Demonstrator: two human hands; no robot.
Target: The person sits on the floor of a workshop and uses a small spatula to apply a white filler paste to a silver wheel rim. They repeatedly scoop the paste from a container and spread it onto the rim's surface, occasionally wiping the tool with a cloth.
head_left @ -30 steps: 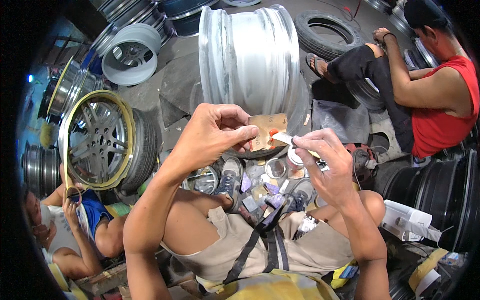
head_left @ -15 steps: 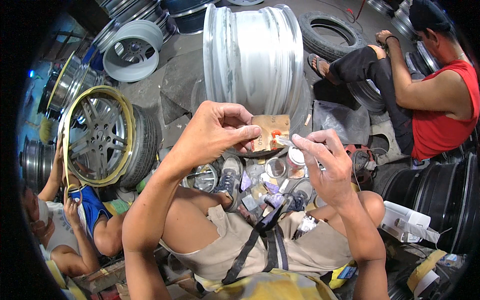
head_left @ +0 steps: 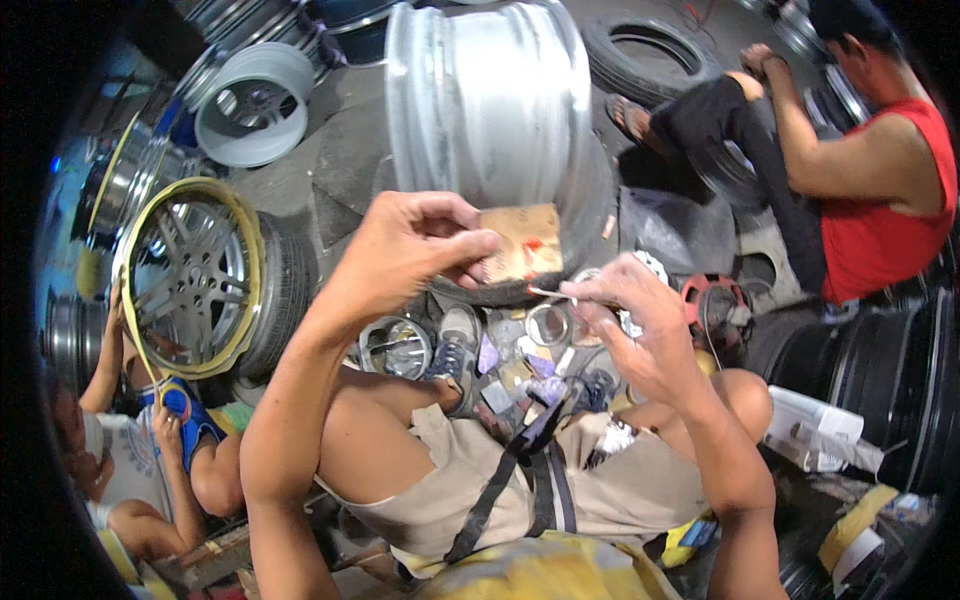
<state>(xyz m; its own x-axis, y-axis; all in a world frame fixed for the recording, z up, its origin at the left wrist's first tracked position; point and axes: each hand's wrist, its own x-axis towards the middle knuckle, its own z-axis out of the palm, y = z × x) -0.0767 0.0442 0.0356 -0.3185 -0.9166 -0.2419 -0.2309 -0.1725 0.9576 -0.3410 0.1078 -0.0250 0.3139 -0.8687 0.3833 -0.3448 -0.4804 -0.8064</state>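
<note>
Between thumb and fingers, my left hand (head_left: 420,240) pinches a small brown piece of card or sandpaper backing (head_left: 512,230), held up in front of the silver wheel rim (head_left: 480,110). A smear of orange-red paste (head_left: 533,245) marks its face near the right side. My right hand (head_left: 640,310) grips a thin pale applicator strip (head_left: 550,293) with red paste on its tip. That tip sits just below the card's lower edge, apart from the smear.
Scraps, a round tin (head_left: 547,325) and small pads litter the floor between my shoes. At left, another person tapes a spoked wheel (head_left: 195,270). A co-worker in a red top (head_left: 890,220) sits at right, near a loose tire (head_left: 650,60) and dark rims (head_left: 860,370).
The applicator has left the card and dropped to below its lower edge, with red now on its tip. The paste on the card is more smeared. The whole view has shifted slightly.
</note>
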